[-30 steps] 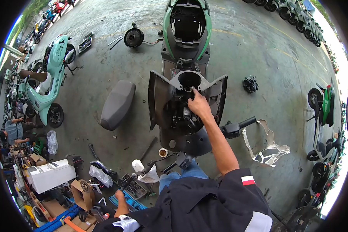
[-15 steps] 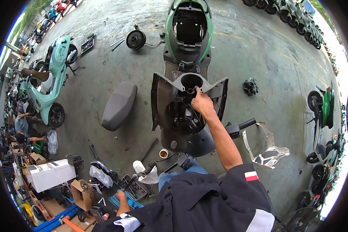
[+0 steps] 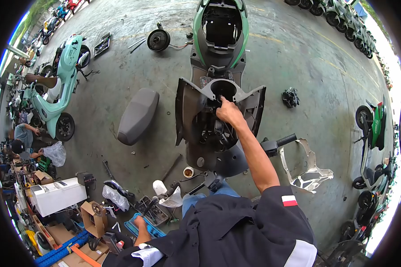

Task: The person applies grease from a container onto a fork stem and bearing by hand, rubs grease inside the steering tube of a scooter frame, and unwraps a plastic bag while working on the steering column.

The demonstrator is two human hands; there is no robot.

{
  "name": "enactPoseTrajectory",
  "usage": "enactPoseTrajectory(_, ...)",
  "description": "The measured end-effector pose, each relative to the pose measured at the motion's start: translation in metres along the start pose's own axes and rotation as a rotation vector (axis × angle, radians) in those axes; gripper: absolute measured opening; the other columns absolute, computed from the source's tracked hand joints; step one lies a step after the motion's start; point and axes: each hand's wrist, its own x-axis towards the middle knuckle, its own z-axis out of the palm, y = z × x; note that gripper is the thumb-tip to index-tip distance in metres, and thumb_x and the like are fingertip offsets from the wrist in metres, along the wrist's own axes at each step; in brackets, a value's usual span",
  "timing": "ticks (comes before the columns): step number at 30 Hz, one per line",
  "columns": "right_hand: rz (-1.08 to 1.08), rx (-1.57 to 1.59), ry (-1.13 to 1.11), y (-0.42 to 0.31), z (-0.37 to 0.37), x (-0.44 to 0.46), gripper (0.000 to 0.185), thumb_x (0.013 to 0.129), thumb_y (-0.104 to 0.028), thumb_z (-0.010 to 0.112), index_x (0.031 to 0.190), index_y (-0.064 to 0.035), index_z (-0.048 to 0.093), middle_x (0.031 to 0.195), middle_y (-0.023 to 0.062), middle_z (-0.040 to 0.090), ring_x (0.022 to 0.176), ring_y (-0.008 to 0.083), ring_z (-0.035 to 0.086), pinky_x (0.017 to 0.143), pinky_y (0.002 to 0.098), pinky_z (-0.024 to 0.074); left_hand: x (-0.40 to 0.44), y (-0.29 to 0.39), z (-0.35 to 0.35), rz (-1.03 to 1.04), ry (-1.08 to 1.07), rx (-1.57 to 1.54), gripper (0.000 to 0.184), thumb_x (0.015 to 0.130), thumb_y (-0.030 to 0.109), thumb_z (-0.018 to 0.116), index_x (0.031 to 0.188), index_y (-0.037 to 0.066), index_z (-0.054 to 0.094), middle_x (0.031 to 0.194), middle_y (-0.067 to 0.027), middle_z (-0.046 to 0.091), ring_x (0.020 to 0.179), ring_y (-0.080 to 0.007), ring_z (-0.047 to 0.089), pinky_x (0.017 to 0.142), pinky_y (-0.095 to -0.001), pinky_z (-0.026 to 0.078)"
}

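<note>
My right hand (image 3: 230, 111) reaches into the front of a partly stripped scooter (image 3: 219, 58). Its index finger points at the round opening in the grey front panel (image 3: 204, 91); the other fingers are curled, and whether anything small is in them is hidden. At the lower left, my left hand (image 3: 141, 221) is at a blue tool case (image 3: 153, 230), its fingers too small to read. Beside it lies a grey tray of parts (image 3: 161, 215). The scooter's handlebar (image 3: 284, 141) hangs low in front of my body.
A grey seat (image 3: 139, 116) lies left of the scooter. A wheel motor (image 3: 158, 40), a black part (image 3: 291, 97) and a white frame piece (image 3: 310, 176) are on the floor. At left are a teal scooter (image 3: 58, 86), a white box (image 3: 59, 196) and a crouching co-worker (image 3: 26, 133).
My right index finger has moved a little within the round opening's edge. The co-worker at left has leaned down and now holds the clear plastic bag. The view has shifted slightly.
</note>
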Motion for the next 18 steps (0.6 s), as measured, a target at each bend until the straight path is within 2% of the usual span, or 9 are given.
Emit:
enactPoseTrajectory(1,-0.039,-0.012,-0.021,-0.001,-0.001,-0.003,0.076,0.081,-0.016,0.053,0.156,-0.0106,0.041,0.122,0.0351,0.065,0.117,0.0480,0.064,0.103,0.0510,0.0506,-0.008,0.001,-0.002,-0.033,-0.003,-0.049,0.051,0.088,0.031,0.053,0.104,-0.014,0.070,0.105,-0.0304,0.073,0.097,-0.0433,0.071,0.080,-0.0533,0.054)
enactPoseTrajectory(2,-0.037,-0.012,-0.023,-0.001,-0.003,-0.006,0.076,0.081,-0.016,0.053,0.156,-0.0106,0.041,0.122,0.0351,0.065,0.117,0.0480,0.064,0.103,0.0510,0.0506,-0.008,-0.001,-0.003,-0.033,-0.003,-0.047,0.051,0.088,0.031,0.053,0.104,-0.014,0.070,0.105,-0.0304,0.073,0.097,-0.0433,0.071,0.080,-0.0533,0.054)
enactPoseTrajectory(7,-0.194,-0.207,0.005,0.012,-0.001,-0.018,0.070,0.085,-0.017,0.055,0.154,-0.0163,0.045,0.111,0.0312,0.070,0.104,0.0469,0.068,0.094,0.0549,0.0538,-0.002,-0.013,-0.004,0.015,-0.069,-0.043,0.050,0.088,0.030,0.052,0.102,-0.014,0.070,0.099,-0.0284,0.073,0.082,-0.0417,0.069,0.065,-0.0538,0.051)
enactPoseTrajectory(10,-0.273,-0.293,0.021,0.020,-0.006,-0.026,0.067,0.083,-0.017,0.056,0.151,-0.0180,0.050,0.107,0.0269,0.072,0.097,0.0445,0.070,0.089,0.0544,0.0555,0.000,-0.021,-0.001,0.000,-0.031,-0.042,0.051,0.088,0.031,0.052,0.103,-0.014,0.070,0.098,-0.0289,0.072,0.083,-0.0424,0.069,0.067,-0.0533,0.052)
enactPoseTrajectory(11,-0.280,-0.310,0.014,0.022,-0.009,-0.029,0.067,0.084,-0.017,0.055,0.151,-0.0167,0.049,0.109,0.0279,0.071,0.098,0.0454,0.070,0.089,0.0542,0.0555,0.003,-0.023,-0.001,-0.006,-0.028,-0.044,0.051,0.088,0.031,0.052,0.103,-0.014,0.070,0.098,-0.0289,0.072,0.083,-0.0424,0.069,0.067,-0.0533,0.052)
enactPoseTrajectory(13,-0.245,-0.279,0.062,0.017,-0.013,-0.035,0.067,0.084,-0.017,0.055,0.151,-0.0161,0.049,0.108,0.0288,0.071,0.097,0.0459,0.070,0.090,0.0543,0.0554,0.005,-0.023,-0.002,-0.034,-0.020,0.002,0.032,0.087,0.025,0.054,0.096,-0.002,0.070,0.083,-0.0147,0.067,0.062,-0.0289,0.063,0.053,-0.0501,0.049)
enactPoseTrajectory(16,-0.165,-0.215,0.097,0.016,-0.013,-0.023,0.068,0.084,-0.018,0.055,0.152,-0.0146,0.048,0.103,0.0308,0.071,0.096,0.0473,0.070,0.091,0.0545,0.0553,0.004,-0.030,0.001,-0.030,0.007,-0.062,0.031,0.087,0.025,0.054,0.091,-0.002,0.069,0.080,-0.0137,0.065,0.061,-0.0288,0.062,0.051,-0.0502,0.049)
enactPoseTrajectory(18,-0.155,-0.166,0.074,0.030,0.004,-0.001,0.068,0.086,-0.019,0.055,0.153,-0.0174,0.046,0.101,0.0323,0.070,0.096,0.0475,0.069,0.091,0.0545,0.0549,0.004,-0.028,-0.001,-0.053,-0.023,-0.014,0.031,0.087,0.025,0.055,0.091,-0.003,0.067,0.078,-0.0131,0.063,0.062,-0.0287,0.061,0.050,-0.0501,0.048)
